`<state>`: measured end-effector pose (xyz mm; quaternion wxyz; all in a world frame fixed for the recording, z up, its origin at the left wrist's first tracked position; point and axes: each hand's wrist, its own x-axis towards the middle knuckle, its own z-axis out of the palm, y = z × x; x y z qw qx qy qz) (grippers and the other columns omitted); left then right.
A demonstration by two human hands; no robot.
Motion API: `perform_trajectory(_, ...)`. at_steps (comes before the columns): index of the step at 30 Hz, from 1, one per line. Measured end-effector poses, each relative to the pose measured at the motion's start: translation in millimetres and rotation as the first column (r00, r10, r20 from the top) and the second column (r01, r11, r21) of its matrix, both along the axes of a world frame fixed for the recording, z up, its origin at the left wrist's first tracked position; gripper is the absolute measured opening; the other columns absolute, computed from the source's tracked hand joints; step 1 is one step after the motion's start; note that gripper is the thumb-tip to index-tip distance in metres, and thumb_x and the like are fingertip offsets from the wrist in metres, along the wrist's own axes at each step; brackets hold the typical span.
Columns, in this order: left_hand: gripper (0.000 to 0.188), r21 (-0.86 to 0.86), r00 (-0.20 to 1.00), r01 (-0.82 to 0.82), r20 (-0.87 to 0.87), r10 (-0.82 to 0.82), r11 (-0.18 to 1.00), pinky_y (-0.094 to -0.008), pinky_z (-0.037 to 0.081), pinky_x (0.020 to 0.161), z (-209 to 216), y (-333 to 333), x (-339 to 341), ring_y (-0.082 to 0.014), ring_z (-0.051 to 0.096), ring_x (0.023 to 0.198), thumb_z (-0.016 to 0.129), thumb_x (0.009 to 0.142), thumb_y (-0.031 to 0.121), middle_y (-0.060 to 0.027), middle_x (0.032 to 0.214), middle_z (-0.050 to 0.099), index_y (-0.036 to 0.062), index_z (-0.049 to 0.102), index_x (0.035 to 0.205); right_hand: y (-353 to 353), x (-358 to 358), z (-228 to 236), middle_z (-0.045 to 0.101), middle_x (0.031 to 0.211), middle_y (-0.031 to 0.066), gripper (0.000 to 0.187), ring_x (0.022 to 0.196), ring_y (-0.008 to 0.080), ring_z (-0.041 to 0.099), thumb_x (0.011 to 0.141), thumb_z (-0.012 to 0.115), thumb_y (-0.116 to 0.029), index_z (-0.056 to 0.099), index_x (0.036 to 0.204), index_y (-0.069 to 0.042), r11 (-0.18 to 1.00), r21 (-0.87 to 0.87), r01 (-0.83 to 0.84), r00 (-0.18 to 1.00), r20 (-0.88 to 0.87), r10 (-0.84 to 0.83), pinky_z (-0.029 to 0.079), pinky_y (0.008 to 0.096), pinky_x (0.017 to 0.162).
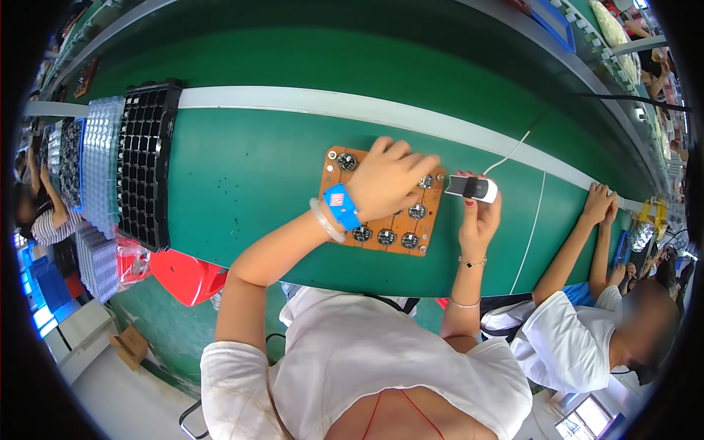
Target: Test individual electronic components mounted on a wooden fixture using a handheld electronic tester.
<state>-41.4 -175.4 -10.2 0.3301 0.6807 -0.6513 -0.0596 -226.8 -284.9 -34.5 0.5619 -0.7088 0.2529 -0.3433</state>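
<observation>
An orange-brown board [374, 248] lies on the green bench in front of me, with several round black-and-silver parts [386, 237] set in it. My left hand [389, 180] reaches over the board's upper middle and hides some of its parts. Its fingers are spread, and thumb and index finger are apart beside a round part [425, 181] near the right edge. Just right of the board, my right hand [480, 220] grips a small white-and-black handheld device [473, 188] between thumb and fingers. A thin white cable [507, 156] runs behind the device; whether it joins it cannot be seen.
At the bench's left end stand a black compartment tray [147, 161] and clear plastic trays [103, 161]. A red stool [187, 277] is below them. On the right, another person's hands [600, 202] rest at the white rail [323, 101]. Small dark specks dot the bench at left.
</observation>
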Motion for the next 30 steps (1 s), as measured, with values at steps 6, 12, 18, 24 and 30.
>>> perform_trajectory(6, 0.051, 0.120, 0.995, 0.095, -0.050, -0.089, 0.988, -0.0393, 0.039, 0.087, -10, -14, -6, -0.0260, 0.056, 0.089, 0.072, 0.069, 0.010, -0.0093, 0.080, 0.060, 0.0039, 0.046, 0.114, -6, -9, -2, 0.057, 0.115, 0.0144, 0.032, 0.107, 0.0213, 0.056, 0.091, 0.055, -0.004, 0.047, 0.120, 0.004, 0.977, -0.203, -0.065, 0.976, -0.218, 0.020, 0.043, 0.0327, 0.094)
perform_trajectory(12, 0.030, -0.045, 0.994, 0.065, -0.088, -0.069, 0.997, -0.0398, 0.043, 0.083, -19, -12, -9, -0.0271, 0.055, 0.085, 0.069, 0.070, 0.007, -0.0096, 0.085, 0.059, 0.0035, 0.056, 0.097, -4, -6, -6, 0.059, 0.113, 0.0130, 0.032, 0.105, 0.0197, 0.056, 0.090, 0.056, -0.004, 0.048, 0.120, 0.004, 0.966, -0.250, -0.071, 0.973, -0.231, 0.011, 0.043, 0.0307, 0.092)
perform_trajectory(18, 0.007, -0.052, 0.998, 0.017, 0.061, -0.014, 0.998, -0.0375, 0.045, 0.080, -17, -10, -18, -0.0273, 0.054, 0.082, 0.063, 0.068, 0.003, -0.0086, 0.083, 0.056, 0.0023, 0.058, 0.073, -4, -7, -12, 0.059, 0.114, 0.0144, 0.033, 0.106, 0.0208, 0.056, 0.091, 0.055, -0.004, 0.047, 0.121, 0.004, 0.985, -0.168, -0.045, 0.978, -0.209, 0.009, 0.042, 0.0320, 0.094)
perform_trajectory(24, 0.013, 0.083, 0.995, 0.054, -0.089, -0.046, 0.995, -0.0359, 0.047, 0.075, -16, -14, -14, -0.0278, 0.052, 0.077, 0.061, 0.065, -0.001, -0.0092, 0.083, 0.054, 0.0018, 0.057, 0.077, -3, -9, -16, 0.058, 0.115, 0.0146, 0.034, 0.107, 0.0210, 0.056, 0.091, 0.055, -0.006, 0.046, 0.122, 0.004, 0.990, -0.138, -0.026, 0.984, -0.180, 0.000, 0.042, 0.0327, 0.095)
perform_trajectory(30, 0.018, 0.102, 0.997, 0.052, 0.044, -0.056, 0.993, -0.0372, 0.049, 0.068, -5, -13, -17, -0.0293, 0.055, 0.076, 0.060, 0.069, -0.003, -0.0129, 0.094, 0.051, -0.0014, 0.054, 0.086, -5, -10, -18, 0.058, 0.115, 0.0146, 0.035, 0.108, 0.0211, 0.055, 0.092, 0.056, -0.007, 0.045, 0.123, 0.004, 0.993, -0.115, -0.015, 0.987, -0.159, -0.003, 0.042, 0.0330, 0.095)
